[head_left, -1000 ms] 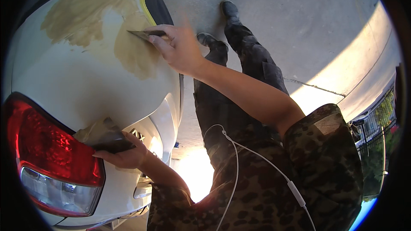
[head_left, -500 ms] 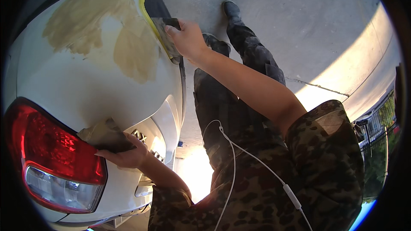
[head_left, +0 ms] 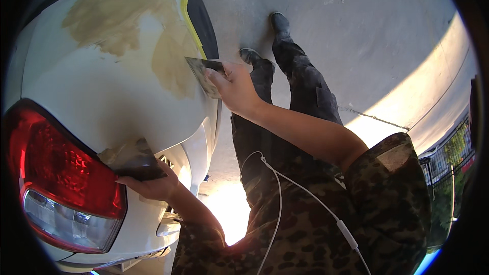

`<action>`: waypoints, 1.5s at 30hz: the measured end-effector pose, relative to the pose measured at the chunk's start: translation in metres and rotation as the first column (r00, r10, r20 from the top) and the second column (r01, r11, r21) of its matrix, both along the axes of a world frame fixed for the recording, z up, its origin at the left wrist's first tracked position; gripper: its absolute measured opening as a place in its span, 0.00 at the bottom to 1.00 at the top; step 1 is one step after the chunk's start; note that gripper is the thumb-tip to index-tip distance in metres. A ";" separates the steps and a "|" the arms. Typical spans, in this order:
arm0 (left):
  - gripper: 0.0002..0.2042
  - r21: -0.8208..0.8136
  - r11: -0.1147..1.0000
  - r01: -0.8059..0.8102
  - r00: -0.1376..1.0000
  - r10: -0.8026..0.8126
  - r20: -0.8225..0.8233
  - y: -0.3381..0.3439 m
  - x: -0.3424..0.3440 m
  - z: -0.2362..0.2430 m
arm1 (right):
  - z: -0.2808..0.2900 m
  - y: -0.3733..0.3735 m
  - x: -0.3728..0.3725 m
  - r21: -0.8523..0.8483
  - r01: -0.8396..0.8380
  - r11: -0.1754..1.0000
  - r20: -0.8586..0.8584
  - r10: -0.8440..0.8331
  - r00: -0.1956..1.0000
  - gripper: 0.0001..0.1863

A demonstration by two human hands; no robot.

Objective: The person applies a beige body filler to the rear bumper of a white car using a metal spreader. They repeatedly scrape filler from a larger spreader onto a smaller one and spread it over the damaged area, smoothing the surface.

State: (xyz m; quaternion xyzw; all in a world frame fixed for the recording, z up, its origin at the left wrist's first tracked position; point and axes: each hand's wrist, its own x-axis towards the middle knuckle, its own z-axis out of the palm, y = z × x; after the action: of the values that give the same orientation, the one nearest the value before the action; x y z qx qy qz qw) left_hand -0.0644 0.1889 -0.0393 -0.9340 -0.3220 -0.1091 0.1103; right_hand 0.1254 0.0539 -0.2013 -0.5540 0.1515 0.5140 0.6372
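Note:
White car bodywork fills the left side, with tan body filler smeared in patches over its upper part. Yellow masking tape runs down the edge of the panel beside dark trim. My right hand grips a thin putty spreader, its blade near the panel's right edge below the tape's end; contact cannot be made out. Lower down, my left hand holds a second, filler-stained putty spreader, broad and flat, by the tail light. The fingers under it are partly hidden.
A red and clear tail light sits just left of my left hand. Grey concrete floor stretches to the right, under my legs and shoes. A white cable hangs across my camouflage top. Bright sunlight glares low between car and body.
My right hand and its putty spreader have come down along the panel edge, away from the taped part. My left hand stays near the tail light. The view has shifted slightly.

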 end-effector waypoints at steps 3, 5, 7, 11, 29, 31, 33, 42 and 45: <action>0.47 0.044 0.998 0.044 0.998 -0.042 -0.050 0.002 -0.007 0.001 | 0.004 -0.004 0.011 0.089 0.188 0.978 -0.165 -0.171 0.971 0.13; 0.46 0.092 0.989 0.113 0.992 -0.107 -0.070 0.006 -0.010 0.001 | 0.002 -0.004 0.030 0.188 0.440 0.878 -0.382 -0.348 0.856 0.14; 0.46 -0.010 0.991 0.130 0.991 -0.130 0.018 0.009 -0.011 -0.003 | 0.004 -0.004 0.051 0.187 0.421 0.888 -0.399 -0.323 0.858 0.13; 0.45 -0.141 0.990 0.019 0.977 0.011 0.213 0.003 0.001 -0.009 | 0.021 -0.008 0.079 0.256 0.453 0.854 -0.396 -0.335 0.855 0.13; 0.07 -0.665 -0.319 0.675 0.624 0.729 0.283 -0.134 0.277 -0.070 | 0.108 -0.159 0.154 0.502 0.430 0.750 0.341 -0.629 0.699 0.16; 0.07 -0.690 -0.330 0.644 0.661 0.693 0.286 -0.143 0.290 -0.071 | 0.091 -0.177 0.156 0.238 0.248 0.939 0.726 -0.341 0.597 0.15; 0.07 -0.713 -0.301 0.633 0.672 0.671 0.313 -0.144 0.297 -0.073 | 0.069 -0.196 0.174 -0.076 -0.159 0.984 0.881 0.141 0.452 0.14; 0.10 -0.802 0.111 0.587 0.695 0.439 0.570 -0.188 0.309 -0.094 | 0.051 -0.165 0.156 -0.251 0.314 0.916 0.960 0.193 0.203 0.16; 0.10 -0.788 0.099 0.608 0.683 0.440 0.582 -0.169 0.307 -0.086 | 0.003 -0.180 0.186 -0.805 -0.211 0.555 0.287 0.675 0.679 0.15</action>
State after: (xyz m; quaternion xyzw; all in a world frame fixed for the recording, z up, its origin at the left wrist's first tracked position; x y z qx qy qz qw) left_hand 0.2425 0.0201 -0.1256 -0.6396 -0.2563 -0.2273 -0.6882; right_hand 0.3113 -0.1257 -0.1988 -0.9012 -0.0125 0.3726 0.2212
